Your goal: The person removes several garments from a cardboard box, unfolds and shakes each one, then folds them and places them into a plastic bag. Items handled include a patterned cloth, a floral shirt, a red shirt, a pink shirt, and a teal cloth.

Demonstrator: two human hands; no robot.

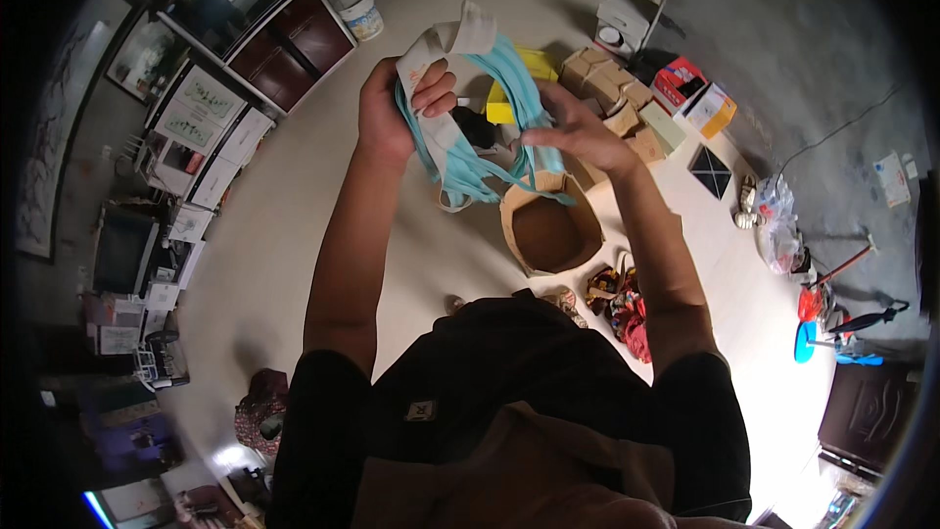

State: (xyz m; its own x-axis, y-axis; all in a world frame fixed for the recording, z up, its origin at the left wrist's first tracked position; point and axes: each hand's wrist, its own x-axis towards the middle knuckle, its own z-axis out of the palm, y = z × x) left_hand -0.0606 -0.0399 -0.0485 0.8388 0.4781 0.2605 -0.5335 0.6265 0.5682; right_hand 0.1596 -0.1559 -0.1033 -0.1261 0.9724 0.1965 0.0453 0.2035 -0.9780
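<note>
A bundle of long turquoise fabric strips (507, 66) hangs in loops in front of me, with a wide white band (470, 33) wrapped around part of it. My left hand (404, 106) grips the bundle on the left, fingers curled over the white band. On the other side my right hand (580, 125) has its thumb across the turquoise strips and its fingers alongside; it looks slightly blurred. Loose strip ends dangle beneath both hands, some over the rim of an open cardboard box (551, 231) on the floor. The inside of that box is partly visible and brown.
Cardboard cartons (606, 81), a yellow box (536, 62) and a red box (679, 81) crowd the floor ahead to the right. Patterned cloth (624, 308) lies near my feet. A white bucket (360, 15) stands by the cabinet (294, 51). Plastic bags (777, 224) sit along the right wall.
</note>
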